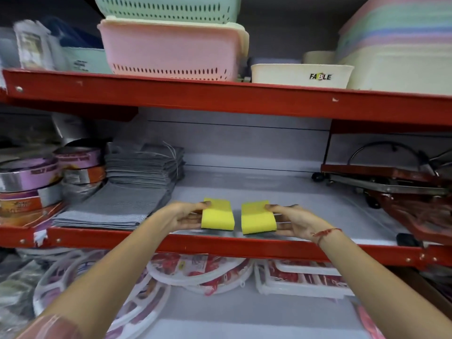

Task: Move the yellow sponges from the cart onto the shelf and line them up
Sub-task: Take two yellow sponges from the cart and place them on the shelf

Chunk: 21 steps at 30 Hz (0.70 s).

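Two yellow sponges, left sponge (217,217) and right sponge (258,218), side by side, narrowly apart, at front lip of red shelf (171,243). Left hand (182,216) clamped on left sponge; right hand (292,220) clamped on right sponge. Grey folded cloths (127,206) left of sponges.

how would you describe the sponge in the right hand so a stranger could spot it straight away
Find the middle red shelf, with folded grey cloths at its left. At its front edge two hands hold two yellow sponges side by side. Yours is the right-hand sponge, held by the right hand, whose wrist wears a red thread.
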{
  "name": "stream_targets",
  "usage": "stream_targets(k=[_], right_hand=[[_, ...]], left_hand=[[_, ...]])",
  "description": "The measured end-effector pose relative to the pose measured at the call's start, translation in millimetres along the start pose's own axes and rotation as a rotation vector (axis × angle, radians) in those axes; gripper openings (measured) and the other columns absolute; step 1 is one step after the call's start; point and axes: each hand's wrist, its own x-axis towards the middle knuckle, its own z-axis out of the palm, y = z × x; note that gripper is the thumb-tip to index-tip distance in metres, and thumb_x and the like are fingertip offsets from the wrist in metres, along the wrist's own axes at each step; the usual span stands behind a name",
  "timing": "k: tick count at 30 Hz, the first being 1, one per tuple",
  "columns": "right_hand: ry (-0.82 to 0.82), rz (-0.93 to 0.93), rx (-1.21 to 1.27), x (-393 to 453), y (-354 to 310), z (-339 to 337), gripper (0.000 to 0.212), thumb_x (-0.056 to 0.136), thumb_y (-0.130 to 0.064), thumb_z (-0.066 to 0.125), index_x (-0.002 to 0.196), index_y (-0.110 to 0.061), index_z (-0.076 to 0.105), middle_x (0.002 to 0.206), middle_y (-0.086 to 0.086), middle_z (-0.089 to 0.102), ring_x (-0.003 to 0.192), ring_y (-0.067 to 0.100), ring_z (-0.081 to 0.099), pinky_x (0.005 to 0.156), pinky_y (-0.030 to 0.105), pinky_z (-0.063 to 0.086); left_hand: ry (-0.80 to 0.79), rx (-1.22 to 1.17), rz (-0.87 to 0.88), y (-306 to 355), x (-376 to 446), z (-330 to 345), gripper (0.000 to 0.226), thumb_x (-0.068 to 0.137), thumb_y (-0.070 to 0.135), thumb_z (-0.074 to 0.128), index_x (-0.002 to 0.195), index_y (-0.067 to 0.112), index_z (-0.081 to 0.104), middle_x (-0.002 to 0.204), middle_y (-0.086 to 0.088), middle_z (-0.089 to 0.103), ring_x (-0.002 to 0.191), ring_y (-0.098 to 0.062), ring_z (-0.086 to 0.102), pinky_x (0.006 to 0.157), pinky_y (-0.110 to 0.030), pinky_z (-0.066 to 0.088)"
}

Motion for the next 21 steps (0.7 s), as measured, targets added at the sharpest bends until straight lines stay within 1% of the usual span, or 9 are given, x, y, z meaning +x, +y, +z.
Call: stream_targets(k=[4, 7, 9, 11, 13, 15, 17, 19, 21], right_hand=[[0.005, 0.046, -0.029, 13, 7, -5, 0.025, 0.085, -0.023, 0.068, 0.1, -0.005, 0.059, 0.088, 0.011, 0.066, 0.073, 0.022, 0.065, 0.052, 0.026, 0.059], [0.028, 0.051, -0.055, 18, 11, -6, 0.03, 0.084, -0.021, 0.069, 0.105, -0.001, 0.06, 0.087, 0.011, 0.066, 0.072, 0.022, 0.066, 0.047, 0.025, 0.057], [0.054, 0.048, -0.063, 19, 12, -4, 0.031, 0.084, -0.019, 0.07, 0.105, 0.002, 0.06, 0.086, 0.011, 0.067, 0.072, 0.022, 0.066, 0.046, 0.025, 0.057], [0.09, 0.033, -0.058, 18, 12, -1, 0.028, 0.084, -0.015, 0.069, 0.102, 0.004, 0.06, 0.081, 0.013, 0.067, 0.069, 0.022, 0.065, 0.044, 0.024, 0.056], [0.125, 0.017, -0.054, 17, 10, 2, 0.029, 0.085, -0.013, 0.067, 0.102, 0.008, 0.06, 0.083, 0.016, 0.067, 0.067, 0.022, 0.064, 0.042, 0.023, 0.056], [0.175, -0.01, -0.124, 15, 7, 5, 0.041, 0.086, -0.016, 0.066, 0.111, 0.016, 0.057, 0.101, 0.025, 0.068, 0.073, 0.026, 0.064, 0.056, 0.026, 0.059], [0.223, -0.042, -0.22, 13, 4, 6, 0.051, 0.085, -0.023, 0.068, 0.117, 0.015, 0.056, 0.114, 0.027, 0.066, 0.087, 0.029, 0.065, 0.078, 0.032, 0.057], [0.256, -0.071, -0.297, 5, 1, 9, 0.055, 0.083, -0.031, 0.069, 0.115, 0.012, 0.059, 0.111, 0.023, 0.066, 0.096, 0.029, 0.066, 0.093, 0.037, 0.054], [0.282, -0.115, -0.341, -5, -2, 15, 0.047, 0.082, -0.034, 0.068, 0.106, 0.007, 0.065, 0.11, 0.02, 0.068, 0.102, 0.03, 0.066, 0.1, 0.042, 0.05]], left_hand=[[0.028, 0.045, -0.032, -7, 21, -1, 0.042, 0.076, 0.022, 0.077, 0.107, 0.001, 0.058, 0.086, -0.012, 0.067, 0.074, -0.021, 0.065, 0.043, -0.025, 0.058], [0.03, 0.077, -0.034, -11, 28, 5, 0.033, 0.075, 0.021, 0.077, 0.095, 0.001, 0.059, 0.083, -0.011, 0.066, 0.072, -0.021, 0.065, 0.045, -0.026, 0.058], [0.036, 0.106, -0.028, -14, 30, 9, 0.03, 0.076, 0.02, 0.077, 0.09, 0.001, 0.058, 0.079, -0.011, 0.065, 0.069, -0.02, 0.064, 0.054, -0.03, 0.06], [0.05, 0.141, -0.011, -14, 32, 12, 0.035, 0.078, 0.021, 0.076, 0.097, -0.001, 0.058, 0.077, -0.012, 0.065, 0.066, -0.021, 0.065, 0.061, -0.033, 0.061], [0.064, 0.172, 0.012, -12, 30, 12, 0.04, 0.081, 0.024, 0.073, 0.104, -0.005, 0.057, 0.078, -0.014, 0.065, 0.065, -0.024, 0.066, 0.051, -0.03, 0.06], [0.066, 0.215, 0.021, -8, 26, 10, 0.045, 0.083, 0.029, 0.069, 0.107, -0.007, 0.059, 0.081, -0.017, 0.067, 0.065, -0.025, 0.067, 0.052, -0.03, 0.059], [0.055, 0.238, 0.024, -5, 20, 6, 0.041, 0.086, 0.034, 0.065, 0.097, -0.006, 0.061, 0.09, -0.019, 0.067, 0.066, -0.025, 0.066, 0.058, -0.031, 0.059], [0.056, 0.23, 0.037, -2, 12, 2, 0.036, 0.088, 0.035, 0.061, 0.084, -0.002, 0.059, 0.1, -0.02, 0.064, 0.066, -0.024, 0.063, 0.062, -0.031, 0.058], [0.074, 0.202, 0.076, -1, 2, -2, 0.035, 0.09, 0.032, 0.059, 0.089, -0.002, 0.061, 0.1, -0.019, 0.065, 0.066, -0.023, 0.063, 0.061, -0.03, 0.058]])
